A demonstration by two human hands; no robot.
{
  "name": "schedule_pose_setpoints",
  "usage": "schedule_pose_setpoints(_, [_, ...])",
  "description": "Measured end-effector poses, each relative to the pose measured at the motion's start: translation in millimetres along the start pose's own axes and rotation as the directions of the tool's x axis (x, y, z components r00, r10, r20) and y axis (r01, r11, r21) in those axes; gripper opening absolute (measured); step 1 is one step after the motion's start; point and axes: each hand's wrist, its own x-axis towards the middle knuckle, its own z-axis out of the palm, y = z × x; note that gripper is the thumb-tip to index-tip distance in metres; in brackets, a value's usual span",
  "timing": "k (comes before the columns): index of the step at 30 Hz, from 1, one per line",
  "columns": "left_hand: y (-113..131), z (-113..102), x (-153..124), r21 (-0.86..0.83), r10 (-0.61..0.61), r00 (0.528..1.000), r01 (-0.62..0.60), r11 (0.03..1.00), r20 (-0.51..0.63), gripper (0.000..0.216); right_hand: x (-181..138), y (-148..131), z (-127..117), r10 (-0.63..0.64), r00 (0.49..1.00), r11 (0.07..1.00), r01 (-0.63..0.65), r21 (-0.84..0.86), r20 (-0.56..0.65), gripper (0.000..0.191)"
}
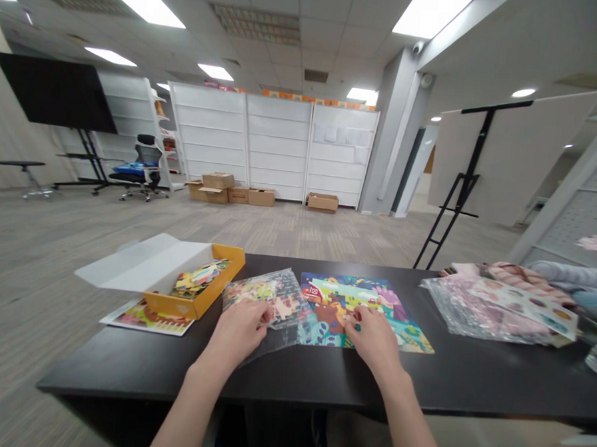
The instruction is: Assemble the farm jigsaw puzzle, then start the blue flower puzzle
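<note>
My left hand (243,324) rests on a clear plastic bag (282,337) of loose jigsaw pieces (285,305). Its fingers are curled together; whatever is between them is too small to make out. To the right lies a colourful jigsaw puzzle (317,331) with a farm scene, a red barn and a blue-green border. Over its lower middle, my right hand (376,338) has thumb and fingertips pinched together. What this pinch holds, if anything, is hidden, and the hand covers part of the picture.
An open yellow box (225,280) with more puzzle pieces stands at the left, overlapping a picture sheet (148,319). Plastic-wrapped pink goods (488,313) and a paint-palette card (529,305) lie at the right. The black table's (135,368) front edge runs under my forearms.
</note>
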Motion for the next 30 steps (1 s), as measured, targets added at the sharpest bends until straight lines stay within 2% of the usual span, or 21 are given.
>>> schedule_pose_setpoints(8, [-16,-7,-8,0.04,-0.069,0.998,0.069,0.997,0.001,0.018,-6,6,-14,0.014,0.996,0.999,-0.017,0.038,0.089,0.013])
schedule_pose_setpoints(16, [-18,-4,-9,0.016,-0.058,0.998,0.058,0.998,-0.01,0.022,-7,9,-13,-0.013,0.998,0.998,0.009,0.061,0.065,0.039])
schedule_pose_setpoints(20, [-14,-1,-6,-0.117,0.063,0.998,-0.066,0.991,-0.03,0.029,-6,12,-12,0.001,0.997,0.996,-0.008,0.088,0.077,0.043])
schedule_pose_setpoints(24, [-3,6,-5,-0.316,0.215,0.974,-0.225,0.922,-0.066,0.04,-4,16,-12,-0.015,0.997,0.992,0.004,0.123,0.081,0.039])
schedule_pose_setpoints(30, [18,16,-1,-0.385,0.289,0.954,-0.299,0.873,-0.085,0.036,0,29,-1,-0.082,0.996,0.961,0.069,0.269,0.036,0.043])
